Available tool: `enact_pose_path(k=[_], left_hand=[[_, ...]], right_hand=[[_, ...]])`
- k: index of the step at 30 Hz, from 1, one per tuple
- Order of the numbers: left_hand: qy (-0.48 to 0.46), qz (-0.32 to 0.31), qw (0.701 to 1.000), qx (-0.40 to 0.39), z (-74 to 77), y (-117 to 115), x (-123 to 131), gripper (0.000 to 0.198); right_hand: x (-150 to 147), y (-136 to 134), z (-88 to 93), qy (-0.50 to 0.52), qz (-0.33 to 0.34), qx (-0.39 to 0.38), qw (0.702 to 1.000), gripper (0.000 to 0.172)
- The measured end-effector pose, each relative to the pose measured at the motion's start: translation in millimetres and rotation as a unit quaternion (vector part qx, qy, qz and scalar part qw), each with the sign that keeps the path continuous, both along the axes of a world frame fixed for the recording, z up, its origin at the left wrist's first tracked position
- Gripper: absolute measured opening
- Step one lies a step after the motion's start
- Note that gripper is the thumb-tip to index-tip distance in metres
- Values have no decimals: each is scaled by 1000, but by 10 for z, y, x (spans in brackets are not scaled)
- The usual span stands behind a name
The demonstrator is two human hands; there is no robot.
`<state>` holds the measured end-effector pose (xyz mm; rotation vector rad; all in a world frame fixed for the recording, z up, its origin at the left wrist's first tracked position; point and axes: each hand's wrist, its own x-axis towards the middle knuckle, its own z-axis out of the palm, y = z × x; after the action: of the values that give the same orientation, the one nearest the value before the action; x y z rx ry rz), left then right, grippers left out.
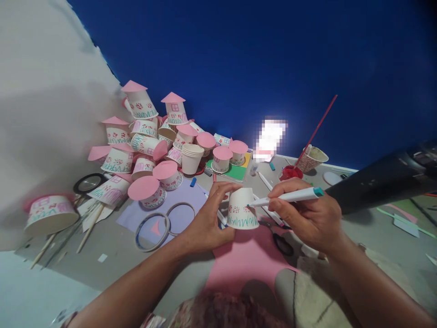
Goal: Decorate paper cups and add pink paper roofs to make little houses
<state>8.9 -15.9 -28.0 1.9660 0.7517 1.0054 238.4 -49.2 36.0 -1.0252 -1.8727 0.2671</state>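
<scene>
My left hand (216, 216) grips a white paper cup (241, 200), turned upside down, between thumb and fingers. Red flower marks and teal grass strokes run around the cup's lower part. In my right hand (309, 216) is a white marker (290, 196) with a teal end, its tip against the cup's side among the red flowers. Beneath the cup lies a sheet of pink paper (242, 259) with curved cut-outs. Dark-handled scissors (282, 244) rest by the pink sheet, partly hidden near my right hand.
Decorated cups with pink cone roofs (143, 189) pile up at the left, beside a stack of plain cups (191, 158). Tape rings (152, 232) lie on purple paper (126, 217). A red pot (291, 173) holds a stick. A dark cylinder (385, 177) juts in from the right.
</scene>
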Motion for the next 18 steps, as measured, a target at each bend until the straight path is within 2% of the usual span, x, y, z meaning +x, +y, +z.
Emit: enact_pose_path(k=[4, 12, 18], left_hand=[[-3, -4, 1000, -5, -7, 2, -4, 81], [-15, -6, 1000, -16, -30, 18, -6, 83], [-33, -6, 998, -49, -19, 7, 2, 82]], right_hand=[[-5, 5, 5, -6, -1, -13, 1000, 12], [74, -8, 0, 5, -25, 10, 1000, 11], [56, -10, 13, 0, -13, 5, 1000, 11]])
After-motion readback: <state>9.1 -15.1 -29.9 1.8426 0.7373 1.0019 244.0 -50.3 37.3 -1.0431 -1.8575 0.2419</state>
